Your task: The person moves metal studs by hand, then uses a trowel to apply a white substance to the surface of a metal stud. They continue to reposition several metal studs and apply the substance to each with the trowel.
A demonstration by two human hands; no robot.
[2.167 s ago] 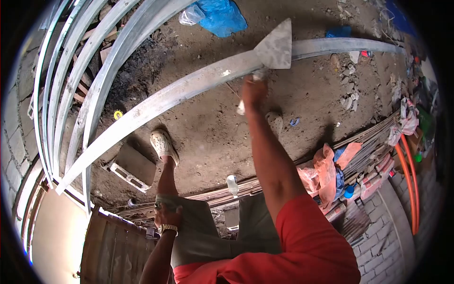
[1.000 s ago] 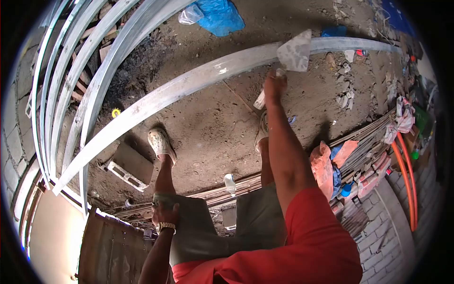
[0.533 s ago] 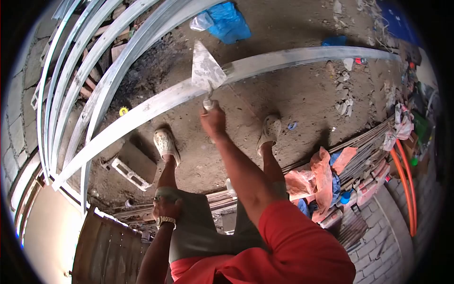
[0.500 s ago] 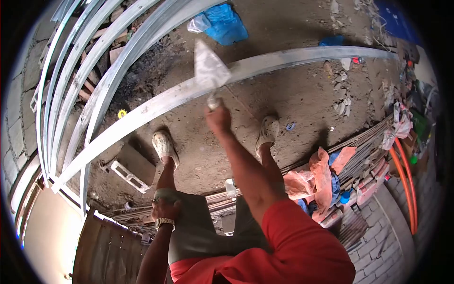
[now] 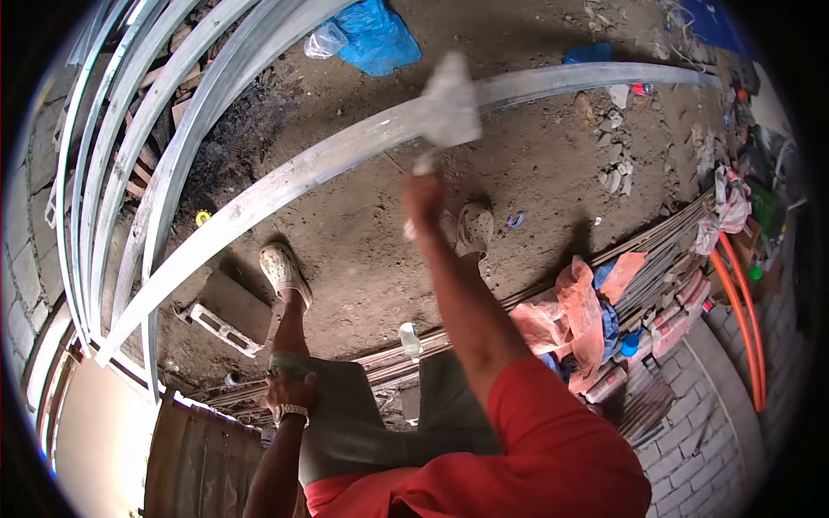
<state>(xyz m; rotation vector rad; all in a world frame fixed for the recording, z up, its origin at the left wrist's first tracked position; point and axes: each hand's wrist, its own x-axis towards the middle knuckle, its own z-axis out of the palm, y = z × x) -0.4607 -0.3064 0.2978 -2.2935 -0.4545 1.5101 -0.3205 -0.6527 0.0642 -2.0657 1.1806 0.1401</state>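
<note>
My right hand (image 5: pixel 424 203) is closed around the handle of a pointed trowel (image 5: pixel 452 104), held out in front of me. Its pale triangular blade, blurred by motion, overlaps the long metal channel (image 5: pixel 345 155) in this view. A bit of the handle shows behind my fist. My left hand (image 5: pixel 291 393), with a watch on the wrist, rests on my left knee, fingers laid over the trouser leg.
Several more metal channels (image 5: pixel 186 147) curve along the left. A hollow concrete block (image 5: pixel 229 315) lies by my left shoe (image 5: pixel 283 270). Blue plastic bags (image 5: pixel 380 39) are on the dirt ahead. Thin bars (image 5: pixel 665 259) and orange sacking (image 5: pixel 583 319) lie at the right.
My right hand has swung the trowel to the right, and the blade has turned. My left hand stays on the knee. The whole view has shifted slightly.
</note>
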